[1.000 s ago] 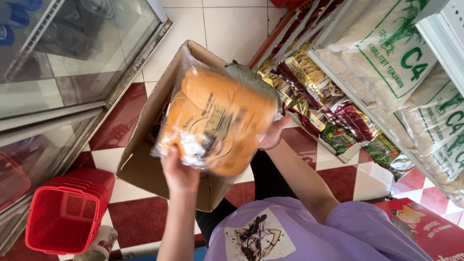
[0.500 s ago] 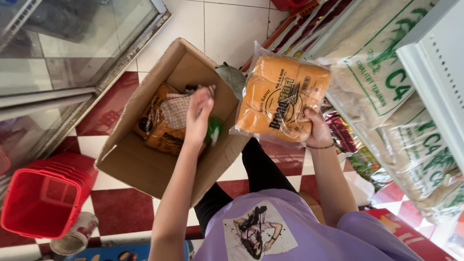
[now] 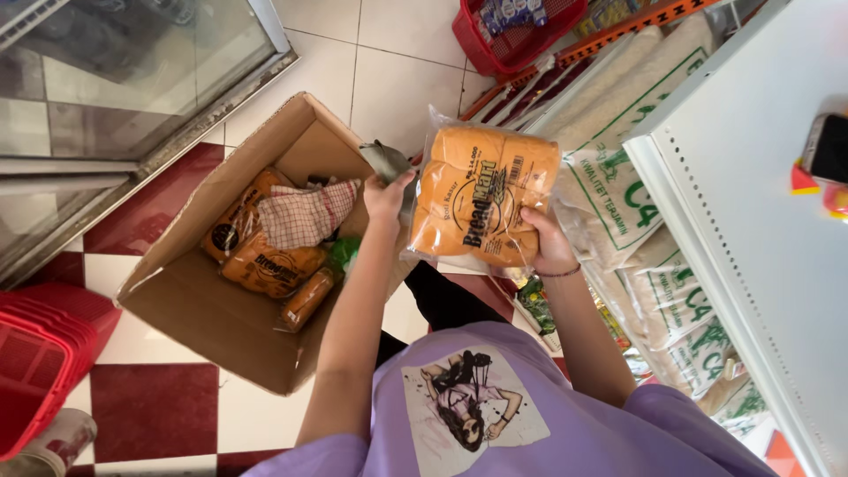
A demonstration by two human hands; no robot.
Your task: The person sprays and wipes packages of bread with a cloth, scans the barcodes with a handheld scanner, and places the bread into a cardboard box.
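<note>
I hold a clear plastic bag of orange bread rolls (image 3: 481, 196) up in front of me with both hands. My left hand (image 3: 389, 196) grips its left edge and my right hand (image 3: 545, 243) holds its lower right corner. Below and to the left stands an open cardboard box (image 3: 190, 300) on the tiled floor. Inside it lie more bags of rolls (image 3: 269, 265), a checked cloth (image 3: 305, 214) and something green (image 3: 344, 252).
A white shelf (image 3: 751, 203) runs along the right, with large white sacks (image 3: 636, 221) stacked beneath it. Red baskets stand at the far top (image 3: 517, 31) and lower left (image 3: 40, 353). A glass-fronted cabinet (image 3: 115, 88) fills the upper left.
My left hand has come up out of the box and taken hold of the bag's left edge. The view has shifted, so the white shelf shows more.
</note>
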